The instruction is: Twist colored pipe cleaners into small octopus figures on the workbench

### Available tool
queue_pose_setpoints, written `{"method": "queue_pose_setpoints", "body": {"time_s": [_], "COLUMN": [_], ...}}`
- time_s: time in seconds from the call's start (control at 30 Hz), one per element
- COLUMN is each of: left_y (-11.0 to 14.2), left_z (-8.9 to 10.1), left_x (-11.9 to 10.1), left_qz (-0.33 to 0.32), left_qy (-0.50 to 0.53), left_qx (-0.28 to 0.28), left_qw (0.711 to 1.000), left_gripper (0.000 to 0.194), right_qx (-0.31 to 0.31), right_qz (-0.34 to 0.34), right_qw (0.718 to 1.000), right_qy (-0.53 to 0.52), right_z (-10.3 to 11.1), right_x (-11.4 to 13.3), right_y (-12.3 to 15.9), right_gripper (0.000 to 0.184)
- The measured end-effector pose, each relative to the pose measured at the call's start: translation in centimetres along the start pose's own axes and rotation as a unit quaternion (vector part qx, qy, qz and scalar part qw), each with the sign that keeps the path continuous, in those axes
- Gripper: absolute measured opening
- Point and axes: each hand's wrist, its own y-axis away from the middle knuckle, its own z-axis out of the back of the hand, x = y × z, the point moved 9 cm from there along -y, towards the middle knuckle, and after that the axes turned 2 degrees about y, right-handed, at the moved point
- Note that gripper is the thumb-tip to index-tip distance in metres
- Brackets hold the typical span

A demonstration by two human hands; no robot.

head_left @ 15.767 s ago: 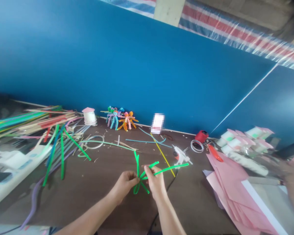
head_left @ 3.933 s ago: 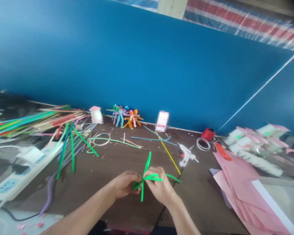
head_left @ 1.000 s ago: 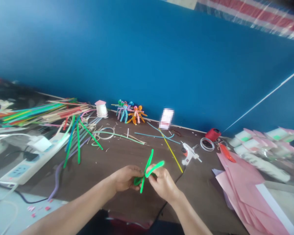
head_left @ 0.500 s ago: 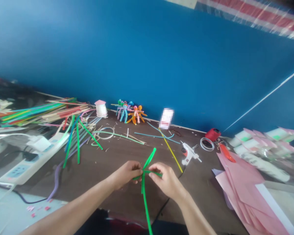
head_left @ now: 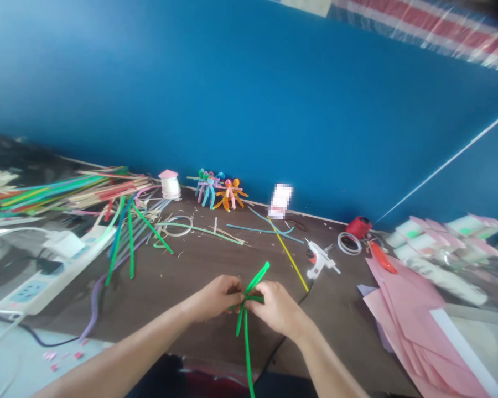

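Green pipe cleaners [head_left: 257, 278] cross each other above the table's front part. My left hand [head_left: 221, 297] pinches them near the crossing, from the left. From the right, my right hand [head_left: 277, 305] is closed on a short arm of the same green piece, its fingertips close to the left ones. One end points up and away, a short one hangs down, and a long strand trails toward my lap. The crossing itself is partly hidden by my fingers.
A white glue gun [head_left: 320, 258] and a yellow pipe cleaner [head_left: 291, 258] lie beyond my right hand. Small pipe-cleaner figures [head_left: 229, 194] stand by the wall. At left are a power strip [head_left: 45, 276] and a heap of pipe cleaners; pink sheets [head_left: 410, 315] lie at right.
My right hand has moved in closer to my left at the crossing. The green upper end has tilted right, and the short lower end has swung left, away from the long strand.
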Motion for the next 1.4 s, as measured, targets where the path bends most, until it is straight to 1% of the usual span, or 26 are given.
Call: {"method": "queue_pose_setpoints", "body": {"time_s": [0.13,0.27,0.33,0.4,0.47,0.53,0.6,0.67,0.7,0.73,0.77,0.8,0.83,0.9,0.97,1.03,1.1,1.17,1.27,1.33,1.4], "left_y": [-0.3,-0.4,-0.2,0.0,0.5,1.4,2.7,4.0,4.5,4.8,4.8,4.6,4.1,2.8,1.3,0.2,-0.3,-0.3,0.0,0.1,0.0], "left_z": [-0.6,-1.1,-1.2,-1.2,-1.1,-0.8,-0.6,-0.5,-0.5,-0.3,0.0,0.1,0.2,0.1,0.0,-0.1,-0.1,0.0,0.3,0.5,0.7], "left_x": [0.8,1.2,1.1,0.5,-1.0,-3.1,-6.0,-8.9,-9.9,-10.7,-11.0,-10.9,-10.3,-8.4,-5.8,-3.6,-2.3,-1.9,-1.8,-1.7,-1.5], "left_qz": [0.024,0.04,0.048,0.042,0.021,0.0,-0.043,-0.094,-0.11,-0.127,-0.141,-0.148,-0.148,-0.146,-0.139,-0.136,-0.143,-0.158,-0.168,-0.166,-0.16], "left_qy": [0.058,0.108,0.139,0.165,0.181,0.186,0.194,0.204,0.213,0.224,0.23,0.23,0.224,0.195,0.137,0.069,0.008,-0.04,-0.05,-0.033,-0.012], "left_qx": [0.026,0.045,0.054,0.066,0.079,0.086,0.1,0.114,0.118,0.11,0.096,0.079,0.063,0.029,-0.01,-0.046,-0.068,-0.086,-0.099,-0.103,-0.113], "left_qw": [0.998,0.992,0.988,0.983,0.98,0.979,0.975,0.968,0.964,0.96,0.958,0.959,0.961,0.969,0.981,0.987,0.987,0.983,0.98,0.98,0.981], "left_gripper": [0.018,0.017,0.016,0.016,0.018,0.018,0.018,0.021,0.022,0.022,0.021,0.021,0.02,0.019,0.017,0.015,0.014,0.011,0.012,0.015,0.016], "right_qx": [-0.003,-0.008,-0.008,-0.008,-0.018,-0.049,-0.102,-0.177,-0.218,-0.251,-0.271,-0.278,-0.272,-0.237,-0.224,-0.185,-0.152,-0.14,-0.146,-0.155,-0.165], "right_qz": [-0.007,-0.02,-0.022,-0.016,-0.007,0.006,0.036,0.076,0.101,0.114,0.12,0.115,0.104,0.054,0.003,-0.039,-0.066,-0.084,-0.08,-0.069,-0.068], "right_qw": [1.0,0.998,0.997,0.997,0.997,0.993,0.981,0.958,0.945,0.932,0.924,0.923,0.927,0.946,0.952,0.959,0.966,0.974,0.986,0.982,0.967], "right_qy": [0.0,0.055,0.071,0.069,0.072,0.105,0.161,0.212,0.224,0.234,0.24,0.241,0.237,0.212,0.207,0.211,0.198,0.157,0.032,-0.078,-0.182], "right_z": [-0.1,-0.2,-0.1,0.3,1.3,3.0,5.2,7.3,8.1,8.7,9.0,8.9,8.5,7.0,5.4,3.3,1.7,0.8,0.4,0.3,-0.1], "right_x": [-0.2,-0.3,-0.1,0.5,1.5,3.3,6.0,8.9,10.2,11.0,11.3,11.0,10.3,7.4,4.3,1.6,-0.2,-1.1,-1.5,-1.6,-2.1], "right_y": [0.0,0.0,0.1,0.3,0.7,1.5,2.7,4.1,4.8,5.3,5.5,5.4,5.0,3.5,2.3,1.3,0.8,0.9,1.1,1.1,1.0], "right_gripper": [0.011,0.008,0.008,0.01,0.013,0.012,0.011,0.011,0.01,0.01,0.01,0.01,0.01,0.009,0.01,0.009,0.011,0.013,0.013,0.013,0.014]}}
